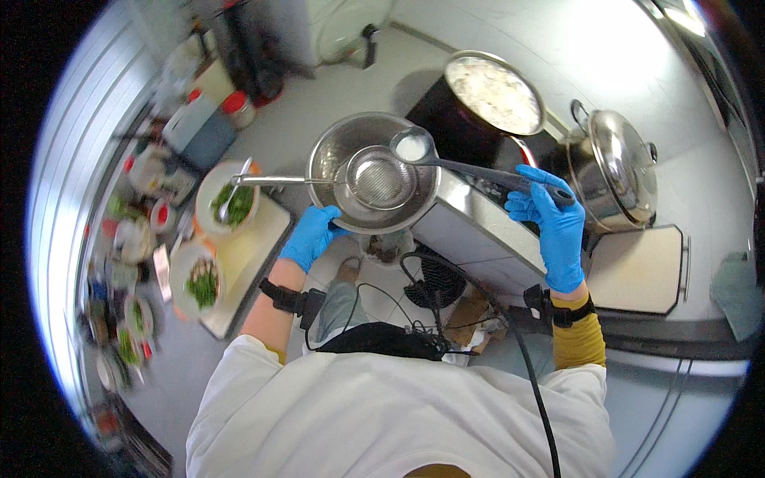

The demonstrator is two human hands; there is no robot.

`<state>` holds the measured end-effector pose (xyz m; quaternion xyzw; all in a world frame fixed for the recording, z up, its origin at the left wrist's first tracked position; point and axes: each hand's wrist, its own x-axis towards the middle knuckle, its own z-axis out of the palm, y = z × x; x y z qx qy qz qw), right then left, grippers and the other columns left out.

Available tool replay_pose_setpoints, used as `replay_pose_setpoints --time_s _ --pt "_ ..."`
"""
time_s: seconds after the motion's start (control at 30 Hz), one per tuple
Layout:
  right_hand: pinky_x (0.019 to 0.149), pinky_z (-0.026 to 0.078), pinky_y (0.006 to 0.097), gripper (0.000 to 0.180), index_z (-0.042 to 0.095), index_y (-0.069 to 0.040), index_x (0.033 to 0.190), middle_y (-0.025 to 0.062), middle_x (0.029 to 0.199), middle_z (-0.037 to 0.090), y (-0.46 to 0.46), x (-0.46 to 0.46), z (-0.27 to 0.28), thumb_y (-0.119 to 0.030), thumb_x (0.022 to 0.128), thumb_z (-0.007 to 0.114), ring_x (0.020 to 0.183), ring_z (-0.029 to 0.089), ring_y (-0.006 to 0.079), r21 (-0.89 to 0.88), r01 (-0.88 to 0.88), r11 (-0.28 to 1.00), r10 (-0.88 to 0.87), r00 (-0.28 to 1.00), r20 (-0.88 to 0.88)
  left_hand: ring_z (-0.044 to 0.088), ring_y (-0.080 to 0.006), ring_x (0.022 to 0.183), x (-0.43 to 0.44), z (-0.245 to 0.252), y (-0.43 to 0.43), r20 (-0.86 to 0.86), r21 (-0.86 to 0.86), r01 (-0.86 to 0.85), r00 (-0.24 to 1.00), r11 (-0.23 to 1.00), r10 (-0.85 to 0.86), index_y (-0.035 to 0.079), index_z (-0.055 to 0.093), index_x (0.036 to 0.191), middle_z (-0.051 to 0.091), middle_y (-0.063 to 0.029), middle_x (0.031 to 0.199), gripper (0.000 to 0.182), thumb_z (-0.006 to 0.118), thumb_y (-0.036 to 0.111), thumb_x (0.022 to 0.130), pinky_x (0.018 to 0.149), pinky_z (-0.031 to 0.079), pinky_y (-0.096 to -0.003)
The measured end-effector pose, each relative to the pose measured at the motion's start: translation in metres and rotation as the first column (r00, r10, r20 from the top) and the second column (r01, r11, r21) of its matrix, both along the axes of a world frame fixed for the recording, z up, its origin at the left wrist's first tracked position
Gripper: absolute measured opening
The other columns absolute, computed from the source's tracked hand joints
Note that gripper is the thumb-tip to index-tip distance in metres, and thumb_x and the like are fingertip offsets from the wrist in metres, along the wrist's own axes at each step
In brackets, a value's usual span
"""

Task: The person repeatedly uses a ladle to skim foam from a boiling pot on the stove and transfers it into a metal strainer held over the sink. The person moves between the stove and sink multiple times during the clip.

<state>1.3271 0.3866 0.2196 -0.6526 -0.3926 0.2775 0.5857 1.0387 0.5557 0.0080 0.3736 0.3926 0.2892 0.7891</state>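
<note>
My left hand [311,234], in a blue glove, grips the near left rim of a stainless steel bowl [330,140]. A wire-mesh strainer [381,178] lies in the bowl, its metal handle reaching out over the left rim. In my right hand [547,209], also gloved in blue, is the handle of a dark ladle [478,171]. The ladle's head is over the right side of the bowl and holds some whitish liquid. Behind the bowl, at the upper right, stands an uncovered pan [495,94] full of pale, frothy contents.
A lidded steel pot [615,173] stands at the right, near a cutting board [636,269]. To the left, bowls of chopped greens [203,281] are on and beside another board [263,251]. A red-lidded jar [239,110] stands behind them. Cables hang before me; a bin [385,248] is on the floor.
</note>
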Motion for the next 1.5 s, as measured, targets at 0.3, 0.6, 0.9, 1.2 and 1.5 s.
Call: replay_pose_setpoints --time_s 0.3,0.6,0.9,1.2,1.5 --pt "0.062 0.056 0.0258 0.023 0.061 0.001 0.112 0.0112 0.088 0.068 -0.034 -0.087 0.000 -0.007 0.091 0.055 0.070 0.066 0.0154 -0.103 -0.419 0.902 0.412 0.907 -0.085 0.063 -0.0237 0.088 -0.136 0.044 -0.156 -0.012 -0.087 -0.292 0.956 0.952 0.292 -0.004 0.059 0.102 0.062 -0.0151 0.101 0.022 0.054 0.008 0.085 0.072 0.057 -0.0384" --pt "0.067 0.057 0.0283 0.024 0.059 0.001 0.113 0.0138 0.093 0.066 -0.049 -0.235 -0.003 -0.006 0.091 0.055 0.075 0.067 0.0172 -0.082 -0.818 0.570 0.788 0.572 -0.228 0.065 -0.0262 0.082 -0.291 0.059 -0.330 -0.237 -0.006 -0.617 0.765 0.787 0.598 -0.011 0.056 0.102 0.062 -0.0175 0.098 0.027 0.052 0.007 0.083 0.074 0.058 -0.0366" --pt "0.065 0.058 0.0294 0.025 0.059 0.002 0.112 0.0136 0.091 0.066 -0.100 -0.468 -0.026 -0.011 0.091 0.055 0.074 0.067 0.0186 -0.018 -0.975 0.222 0.948 0.220 -0.231 0.064 -0.0248 0.085 -0.460 0.048 -0.511 -0.078 -0.042 -0.907 0.421 0.419 0.904 -0.008 0.055 0.103 0.061 -0.0164 0.096 0.024 0.051 0.007 0.085 0.074 0.059 -0.0361" --pt "0.065 0.058 0.0295 0.025 0.059 0.002 0.112 0.0149 0.093 0.066 -0.196 -0.718 -0.048 -0.011 0.092 0.052 0.073 0.068 0.0207 0.096 -0.995 -0.040 0.960 -0.065 -0.273 0.064 -0.0265 0.085 -0.629 0.021 -0.685 -0.033 -0.032 -0.995 0.092 0.091 0.995 -0.009 0.058 0.098 0.062 -0.0169 0.094 0.022 0.051 0.005 0.083 0.077 0.058 -0.0399" --pt "0.065 0.059 0.0303 0.023 0.061 0.002 0.109 0.0138 0.090 0.066 -0.225 -0.944 -0.079 -0.012 0.093 0.053 0.072 0.068 0.0222 0.215 -0.958 -0.192 0.929 -0.248 -0.274 0.062 -0.0287 0.090 -0.736 -0.023 -0.759 0.048 -0.061 -0.990 -0.131 -0.128 0.990 -0.009 0.057 0.100 0.061 -0.0180 0.097 0.022 0.050 0.004 0.083 0.083 0.056 -0.0416"
